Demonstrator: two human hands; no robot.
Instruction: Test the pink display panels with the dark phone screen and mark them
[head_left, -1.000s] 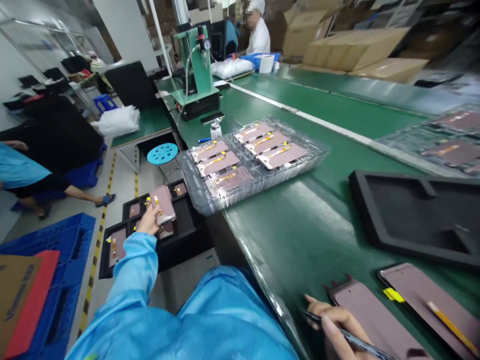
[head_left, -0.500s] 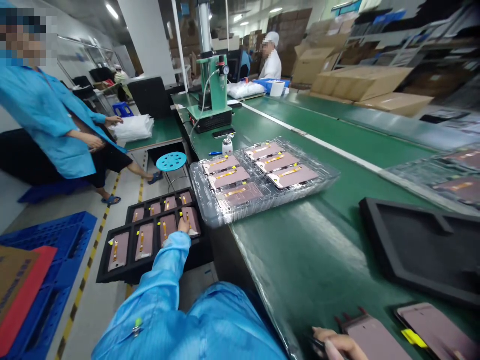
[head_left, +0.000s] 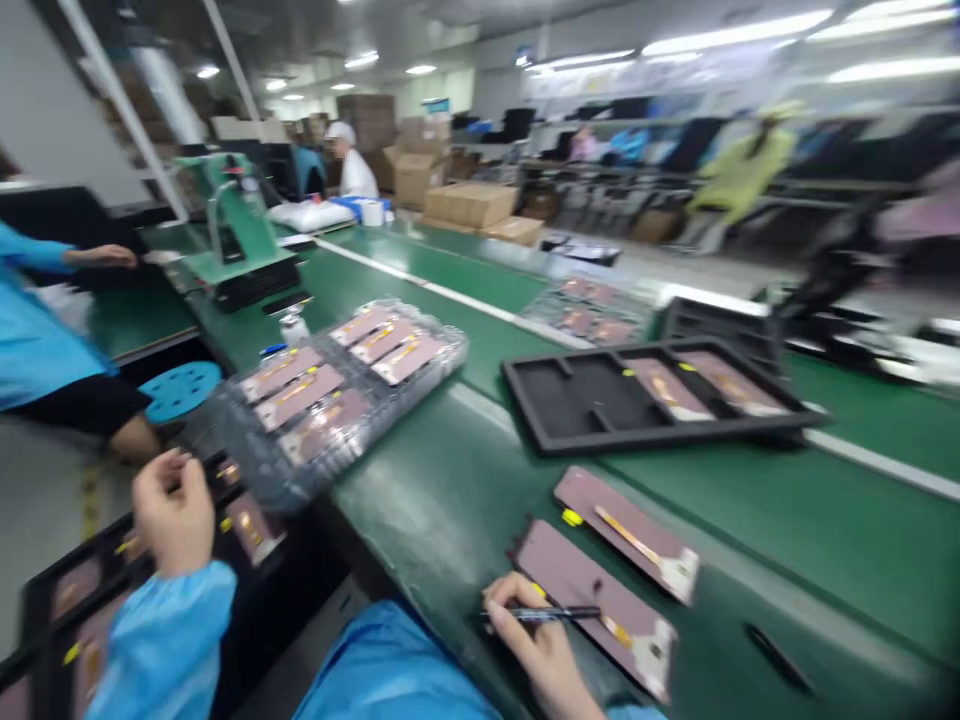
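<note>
Okay, your right fingers (head_left: 502,600) pinch a black pen (head_left: 555,614) over a pink-backed panel (head_left: 577,575) on the green table (head_left: 442,520), second panel (head_left: 615,520) just beside. Left hand (head_left: 174,515) is bunched above the black tray (head_left: 37,590); can't tell if it's holding anything.

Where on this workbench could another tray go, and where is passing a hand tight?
Bare green bench shows between the clear plastic tray and the two pink-backed panels, below the black foam tray. It is crowded around the right hand, holding a pen, and the left hand above the lower black tray.
</note>
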